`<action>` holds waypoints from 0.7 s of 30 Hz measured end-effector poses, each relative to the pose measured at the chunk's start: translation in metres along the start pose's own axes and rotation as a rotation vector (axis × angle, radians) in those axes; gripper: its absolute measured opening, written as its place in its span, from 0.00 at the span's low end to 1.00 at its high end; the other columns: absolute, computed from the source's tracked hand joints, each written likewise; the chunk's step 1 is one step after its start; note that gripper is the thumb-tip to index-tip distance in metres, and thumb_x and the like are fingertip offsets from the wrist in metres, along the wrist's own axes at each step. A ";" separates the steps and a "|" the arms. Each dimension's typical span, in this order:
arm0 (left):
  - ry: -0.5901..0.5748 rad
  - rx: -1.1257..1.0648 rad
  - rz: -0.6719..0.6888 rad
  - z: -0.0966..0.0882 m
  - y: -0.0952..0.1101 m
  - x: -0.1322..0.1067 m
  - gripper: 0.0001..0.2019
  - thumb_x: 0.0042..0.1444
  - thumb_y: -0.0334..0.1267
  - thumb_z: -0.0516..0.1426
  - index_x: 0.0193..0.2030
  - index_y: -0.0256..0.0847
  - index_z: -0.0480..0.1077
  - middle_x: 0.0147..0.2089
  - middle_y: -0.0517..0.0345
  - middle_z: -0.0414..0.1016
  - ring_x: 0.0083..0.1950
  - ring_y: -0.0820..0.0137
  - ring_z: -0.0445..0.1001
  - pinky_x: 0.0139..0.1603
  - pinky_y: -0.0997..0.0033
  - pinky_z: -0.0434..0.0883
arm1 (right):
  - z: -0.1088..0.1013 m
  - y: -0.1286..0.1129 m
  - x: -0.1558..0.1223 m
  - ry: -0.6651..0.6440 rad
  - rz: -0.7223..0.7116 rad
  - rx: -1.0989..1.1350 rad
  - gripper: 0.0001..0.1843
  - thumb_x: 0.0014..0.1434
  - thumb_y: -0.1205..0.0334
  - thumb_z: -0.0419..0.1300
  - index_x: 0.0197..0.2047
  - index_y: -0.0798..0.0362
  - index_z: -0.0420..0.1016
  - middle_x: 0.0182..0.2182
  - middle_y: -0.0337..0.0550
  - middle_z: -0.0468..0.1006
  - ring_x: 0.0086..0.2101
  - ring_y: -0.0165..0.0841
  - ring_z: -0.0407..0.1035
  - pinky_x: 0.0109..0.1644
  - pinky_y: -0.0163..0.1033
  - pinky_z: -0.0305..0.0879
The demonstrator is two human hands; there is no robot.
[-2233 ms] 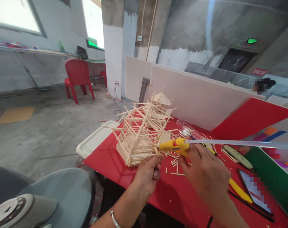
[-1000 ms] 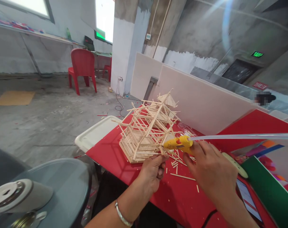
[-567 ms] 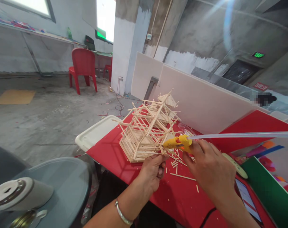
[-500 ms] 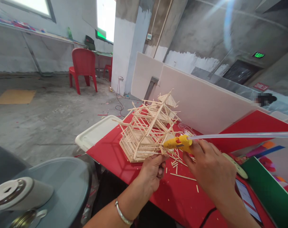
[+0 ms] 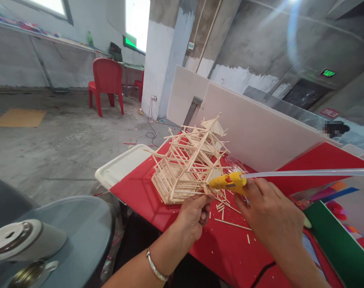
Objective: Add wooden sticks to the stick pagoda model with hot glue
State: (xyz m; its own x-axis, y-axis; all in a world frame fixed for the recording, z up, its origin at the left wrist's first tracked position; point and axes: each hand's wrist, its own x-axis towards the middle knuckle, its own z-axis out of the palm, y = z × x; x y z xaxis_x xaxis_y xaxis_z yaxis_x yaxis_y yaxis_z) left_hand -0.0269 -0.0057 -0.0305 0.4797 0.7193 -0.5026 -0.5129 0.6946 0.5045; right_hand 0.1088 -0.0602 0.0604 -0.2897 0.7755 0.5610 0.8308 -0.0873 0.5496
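Note:
A house model (image 5: 189, 160) built of thin wooden sticks stands on the red table (image 5: 157, 208). My left hand (image 5: 194, 216) is closed, its fingertips pinching the model's near lower corner. My right hand (image 5: 273, 218) is wrapped round a yellow glue gun (image 5: 228, 182), whose nozzle touches that same corner. A long clear glue stick (image 5: 308, 173) juts from the back of the gun toward the right.
Loose stick pieces (image 5: 226, 216) litter the table near my hands. A white tray (image 5: 121, 166) sits at the table's left end. A white board (image 5: 254, 132) stands behind the model. A grey stool (image 5: 79, 224) with a white-lidded container (image 5: 22, 240) is at lower left. A green box (image 5: 340, 244) is at right.
My view has shifted slightly. Both hands, the glue gun and the model stay in almost the same position.

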 end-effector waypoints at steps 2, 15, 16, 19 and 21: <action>0.006 0.000 -0.001 0.000 0.000 0.000 0.12 0.38 0.35 0.63 0.19 0.40 0.61 0.15 0.68 0.61 0.13 0.82 0.50 0.18 0.76 0.42 | -0.002 0.000 0.000 -0.009 0.002 -0.003 0.11 0.60 0.58 0.59 0.44 0.54 0.70 0.33 0.42 0.73 0.34 0.34 0.66 0.35 0.38 0.54; -0.011 -0.022 -0.014 -0.001 0.000 0.000 0.13 0.37 0.36 0.65 0.20 0.40 0.62 0.14 0.69 0.61 0.13 0.83 0.49 0.17 0.77 0.42 | 0.002 -0.005 0.006 -0.011 0.027 0.000 0.13 0.59 0.56 0.60 0.44 0.55 0.71 0.32 0.41 0.73 0.33 0.34 0.66 0.34 0.38 0.55; -0.014 -0.021 -0.015 -0.001 0.000 0.000 0.13 0.37 0.36 0.65 0.20 0.40 0.62 0.14 0.69 0.61 0.13 0.83 0.49 0.17 0.77 0.42 | 0.002 -0.005 0.006 -0.013 0.030 0.002 0.13 0.59 0.56 0.60 0.43 0.55 0.71 0.33 0.42 0.74 0.33 0.34 0.66 0.34 0.38 0.55; -0.019 -0.025 -0.019 0.000 0.000 0.000 0.13 0.36 0.36 0.65 0.21 0.40 0.62 0.14 0.69 0.61 0.13 0.83 0.49 0.17 0.77 0.41 | 0.000 -0.004 0.005 -0.016 0.031 0.008 0.12 0.60 0.56 0.59 0.44 0.55 0.71 0.33 0.42 0.74 0.33 0.34 0.66 0.34 0.38 0.54; -0.018 -0.028 -0.017 0.001 0.000 0.000 0.13 0.36 0.36 0.65 0.21 0.39 0.62 0.14 0.69 0.61 0.13 0.83 0.49 0.17 0.77 0.41 | -0.001 -0.003 0.003 -0.026 0.021 0.007 0.12 0.61 0.57 0.58 0.45 0.55 0.71 0.34 0.42 0.74 0.34 0.34 0.66 0.34 0.38 0.54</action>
State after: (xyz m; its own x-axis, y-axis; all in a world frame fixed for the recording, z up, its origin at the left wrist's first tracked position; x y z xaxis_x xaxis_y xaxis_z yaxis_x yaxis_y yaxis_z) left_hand -0.0266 -0.0060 -0.0298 0.5013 0.7074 -0.4982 -0.5238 0.7065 0.4760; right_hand 0.1050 -0.0583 0.0616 -0.2594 0.7894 0.5564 0.8400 -0.0998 0.5333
